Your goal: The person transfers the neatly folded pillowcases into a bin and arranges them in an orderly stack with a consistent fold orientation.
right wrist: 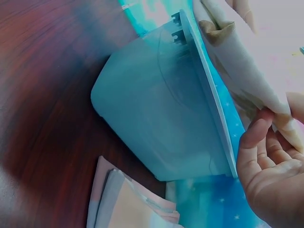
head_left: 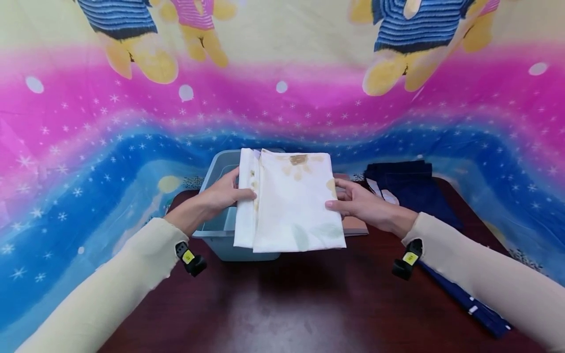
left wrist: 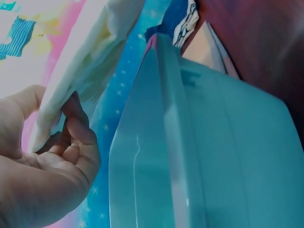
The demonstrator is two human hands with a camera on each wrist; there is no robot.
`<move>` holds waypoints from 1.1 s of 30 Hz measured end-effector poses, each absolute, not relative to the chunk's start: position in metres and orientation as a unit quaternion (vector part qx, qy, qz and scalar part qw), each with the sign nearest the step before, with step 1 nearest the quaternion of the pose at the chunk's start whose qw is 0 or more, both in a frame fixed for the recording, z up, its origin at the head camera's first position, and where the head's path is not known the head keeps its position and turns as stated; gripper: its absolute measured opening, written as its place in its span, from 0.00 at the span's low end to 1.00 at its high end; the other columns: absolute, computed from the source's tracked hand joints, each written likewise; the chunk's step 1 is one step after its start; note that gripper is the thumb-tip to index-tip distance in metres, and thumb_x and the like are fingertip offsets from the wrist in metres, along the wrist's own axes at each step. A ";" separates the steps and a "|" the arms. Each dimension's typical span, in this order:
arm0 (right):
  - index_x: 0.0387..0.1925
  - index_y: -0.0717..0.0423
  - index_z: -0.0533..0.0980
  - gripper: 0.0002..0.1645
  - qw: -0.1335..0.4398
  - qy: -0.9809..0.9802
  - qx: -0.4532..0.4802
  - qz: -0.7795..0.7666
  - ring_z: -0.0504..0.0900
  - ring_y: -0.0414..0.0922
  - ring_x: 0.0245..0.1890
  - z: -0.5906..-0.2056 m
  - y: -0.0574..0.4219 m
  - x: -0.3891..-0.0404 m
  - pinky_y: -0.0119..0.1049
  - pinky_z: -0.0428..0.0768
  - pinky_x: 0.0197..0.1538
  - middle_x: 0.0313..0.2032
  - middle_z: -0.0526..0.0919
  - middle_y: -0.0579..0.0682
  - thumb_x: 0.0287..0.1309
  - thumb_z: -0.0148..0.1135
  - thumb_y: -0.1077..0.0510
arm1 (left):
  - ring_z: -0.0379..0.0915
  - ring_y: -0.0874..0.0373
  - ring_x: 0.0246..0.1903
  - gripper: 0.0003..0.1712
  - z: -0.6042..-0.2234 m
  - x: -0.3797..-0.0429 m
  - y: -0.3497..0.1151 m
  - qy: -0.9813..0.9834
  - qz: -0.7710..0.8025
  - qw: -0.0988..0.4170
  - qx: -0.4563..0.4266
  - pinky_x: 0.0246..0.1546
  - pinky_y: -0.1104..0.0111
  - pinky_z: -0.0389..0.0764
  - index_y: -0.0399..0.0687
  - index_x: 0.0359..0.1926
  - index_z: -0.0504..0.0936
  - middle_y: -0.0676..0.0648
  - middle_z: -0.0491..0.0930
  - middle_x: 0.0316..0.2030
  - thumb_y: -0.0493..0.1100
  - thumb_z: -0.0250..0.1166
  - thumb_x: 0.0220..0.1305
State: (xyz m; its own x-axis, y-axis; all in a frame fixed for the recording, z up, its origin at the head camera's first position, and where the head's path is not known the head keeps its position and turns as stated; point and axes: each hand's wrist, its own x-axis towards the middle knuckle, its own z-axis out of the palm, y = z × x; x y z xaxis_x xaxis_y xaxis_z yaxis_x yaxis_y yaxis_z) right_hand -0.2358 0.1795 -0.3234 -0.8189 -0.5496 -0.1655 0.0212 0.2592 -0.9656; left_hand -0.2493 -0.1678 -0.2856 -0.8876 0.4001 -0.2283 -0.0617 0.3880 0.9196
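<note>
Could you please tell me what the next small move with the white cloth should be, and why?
Probably lower the white cloth onto the peach cloth beside the bin: it looks folded, the left hand and right hand grip its opposite edges above the table, and the peach cloth lies there folded too.

Your cloth (head_left: 295, 206) is white with a brown-and-yellow flower (head_left: 298, 160) and pale green leaves (head_left: 301, 238). You have cream sleeves (head_left: 106, 284), a blue-green tub (head_left: 220, 243), a red-brown table (head_left: 282, 314), and a pink-and-blue sheet (head_left: 282, 113) with white stars (head_left: 77, 192).
</note>
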 end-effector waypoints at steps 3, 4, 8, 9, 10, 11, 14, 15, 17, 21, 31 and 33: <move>0.80 0.51 0.45 0.47 0.245 0.754 -0.178 -0.583 0.85 0.46 0.56 -0.323 0.176 -0.237 0.43 0.84 0.55 0.69 0.72 0.63 0.71 0.60 0.52 | 0.84 0.51 0.51 0.45 -0.284 -0.252 -0.173 0.811 0.534 0.212 0.109 0.52 0.57 0.85 0.53 0.80 0.44 0.37 0.72 0.65 0.39 0.60 0.72; 0.80 0.51 0.46 0.47 0.245 0.754 -0.175 -0.584 0.85 0.45 0.56 -0.322 0.175 -0.237 0.43 0.84 0.54 0.69 0.72 0.63 0.71 0.60 0.52 | 0.84 0.50 0.52 0.45 -0.283 -0.253 -0.174 0.813 0.531 0.212 0.109 0.52 0.56 0.85 0.53 0.80 0.44 0.37 0.72 0.65 0.39 0.60 0.72; 0.79 0.51 0.47 0.45 0.242 0.757 -0.170 -0.583 0.84 0.44 0.53 -0.320 0.169 -0.238 0.39 0.83 0.50 0.68 0.73 0.62 0.72 0.60 0.53 | 0.84 0.49 0.52 0.46 -0.281 -0.258 -0.180 0.821 0.518 0.213 0.111 0.54 0.54 0.84 0.54 0.80 0.43 0.36 0.72 0.65 0.39 0.60 0.71; 0.79 0.50 0.47 0.45 0.242 0.758 -0.169 -0.581 0.84 0.44 0.53 -0.320 0.168 -0.239 0.39 0.82 0.49 0.68 0.73 0.62 0.72 0.59 0.53 | 0.84 0.49 0.52 0.46 -0.281 -0.259 -0.182 0.823 0.515 0.213 0.110 0.54 0.54 0.84 0.54 0.80 0.43 0.36 0.72 0.64 0.39 0.60 0.71; 0.79 0.50 0.48 0.44 0.241 0.760 -0.169 -0.579 0.84 0.44 0.54 -0.320 0.167 -0.240 0.39 0.82 0.49 0.68 0.73 0.61 0.72 0.60 0.53 | 0.84 0.49 0.51 0.46 -0.281 -0.259 -0.183 0.825 0.512 0.213 0.108 0.54 0.54 0.84 0.54 0.80 0.44 0.37 0.72 0.64 0.39 0.61 0.70; 0.79 0.49 0.48 0.45 0.241 0.762 -0.169 -0.577 0.83 0.44 0.54 -0.319 0.165 -0.241 0.39 0.82 0.50 0.69 0.73 0.60 0.72 0.60 0.53 | 0.84 0.50 0.51 0.46 -0.280 -0.260 -0.184 0.827 0.509 0.212 0.107 0.54 0.54 0.84 0.53 0.80 0.44 0.37 0.72 0.64 0.40 0.61 0.70; 0.80 0.48 0.47 0.45 0.246 0.761 -0.172 -0.576 0.82 0.47 0.58 -0.319 0.162 -0.243 0.40 0.81 0.51 0.70 0.72 0.59 0.72 0.59 0.52 | 0.83 0.50 0.51 0.46 -0.280 -0.262 -0.187 0.830 0.505 0.214 0.102 0.54 0.54 0.84 0.53 0.80 0.44 0.37 0.71 0.64 0.40 0.61 0.70; 0.80 0.48 0.47 0.45 0.247 0.760 -0.172 -0.576 0.81 0.47 0.59 -0.318 0.160 -0.243 0.41 0.82 0.51 0.70 0.72 0.59 0.72 0.59 0.52 | 0.83 0.50 0.51 0.46 -0.280 -0.263 -0.188 0.832 0.502 0.214 0.101 0.54 0.54 0.84 0.53 0.80 0.44 0.37 0.71 0.64 0.40 0.61 0.70; 0.80 0.48 0.47 0.45 0.247 0.758 -0.170 -0.580 0.81 0.47 0.60 -0.318 0.158 -0.245 0.40 0.82 0.51 0.71 0.71 0.58 0.72 0.59 0.53 | 0.84 0.51 0.50 0.46 -0.280 -0.265 -0.190 0.834 0.499 0.212 0.101 0.53 0.55 0.84 0.53 0.80 0.44 0.37 0.72 0.64 0.41 0.61 0.71; 0.80 0.48 0.47 0.44 0.246 0.751 -0.169 -0.589 0.82 0.47 0.58 -0.317 0.151 -0.249 0.41 0.83 0.51 0.69 0.73 0.59 0.72 0.58 0.54 | 0.85 0.52 0.48 0.45 -0.279 -0.269 -0.195 0.840 0.491 0.208 0.098 0.52 0.56 0.85 0.52 0.80 0.44 0.36 0.74 0.63 0.41 0.60 0.71; 0.80 0.49 0.45 0.45 0.246 0.753 -0.161 -0.589 0.79 0.51 0.64 -0.316 0.135 -0.259 0.39 0.83 0.50 0.71 0.71 0.57 0.73 0.58 0.54 | 0.86 0.54 0.46 0.47 -0.272 -0.274 -0.209 0.856 0.468 0.204 0.083 0.51 0.58 0.85 0.54 0.81 0.42 0.35 0.75 0.62 0.43 0.61 0.71; 0.80 0.48 0.46 0.44 0.247 0.750 -0.163 -0.592 0.80 0.51 0.63 -0.316 0.131 -0.261 0.39 0.83 0.49 0.71 0.72 0.57 0.73 0.58 0.54 | 0.86 0.54 0.47 0.47 -0.271 -0.274 -0.212 0.856 0.467 0.205 0.084 0.52 0.57 0.85 0.54 0.81 0.42 0.35 0.75 0.63 0.43 0.61 0.72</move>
